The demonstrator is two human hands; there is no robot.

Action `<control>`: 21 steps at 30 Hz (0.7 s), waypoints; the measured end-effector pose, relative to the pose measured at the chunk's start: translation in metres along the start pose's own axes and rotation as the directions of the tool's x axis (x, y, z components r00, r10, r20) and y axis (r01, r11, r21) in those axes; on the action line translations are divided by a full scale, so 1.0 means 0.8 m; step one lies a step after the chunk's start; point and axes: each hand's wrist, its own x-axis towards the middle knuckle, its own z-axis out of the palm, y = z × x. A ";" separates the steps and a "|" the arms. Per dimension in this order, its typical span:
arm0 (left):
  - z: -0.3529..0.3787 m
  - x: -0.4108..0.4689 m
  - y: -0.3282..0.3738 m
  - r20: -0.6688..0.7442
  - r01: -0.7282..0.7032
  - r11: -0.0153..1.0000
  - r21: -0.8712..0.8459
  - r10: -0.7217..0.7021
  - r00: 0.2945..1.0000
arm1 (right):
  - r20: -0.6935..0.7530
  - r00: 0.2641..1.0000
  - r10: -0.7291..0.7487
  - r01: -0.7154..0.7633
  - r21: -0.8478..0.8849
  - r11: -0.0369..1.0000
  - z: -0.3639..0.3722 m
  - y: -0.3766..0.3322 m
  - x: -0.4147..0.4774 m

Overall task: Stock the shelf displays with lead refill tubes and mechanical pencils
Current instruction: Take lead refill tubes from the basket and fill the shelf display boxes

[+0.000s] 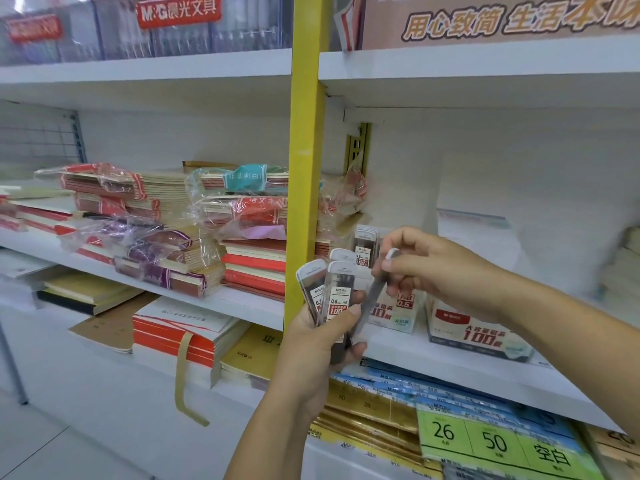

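My left hand (318, 344) grips a fanned bunch of lead refill tubes (332, 292), clear with white caps and 0.5 labels, in front of the yellow post. My right hand (429, 271) pinches one more tube (375, 292) by its white cap, slanting down towards the bunch. Behind them on the white shelf (467, 370) stands a display box (393, 311) marked HB 0.5 with several tubes (365, 245) upright in it. A second display box (479, 336), marked 100, stands to its right.
A yellow upright post (306, 161) divides the shelving. Wrapped stacks of exercise books (207, 233) fill the left shelf. Blue and green paper packs (485, 441) lie on the shelf below. The right shelf bay behind the boxes has a bare white back wall.
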 end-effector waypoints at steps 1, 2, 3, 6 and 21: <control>-0.001 -0.001 0.001 0.022 -0.005 1.000 0.007 0.005 1.000 | -0.002 1.000 -0.008 0.008 -0.049 0.999 0.001 0.002 -0.002; -0.002 -0.002 0.001 0.033 -0.008 1.000 0.018 0.007 0.999 | -0.012 1.000 -0.014 0.013 -0.094 0.996 0.002 0.004 -0.004; -0.003 -0.003 0.001 0.031 -0.008 1.000 0.029 0.007 1.000 | -0.022 0.999 -0.024 0.021 -0.121 0.992 0.003 0.004 -0.006; -0.005 -0.004 -0.003 -0.042 0.005 0.998 0.068 -0.003 0.999 | -0.038 0.999 -0.029 0.024 -0.118 0.993 0.004 0.003 -0.008; -0.014 0.009 -0.011 -0.168 -0.020 0.990 0.137 0.043 0.985 | -0.465 0.807 -0.362 0.130 -0.459 0.879 -0.054 -0.015 0.036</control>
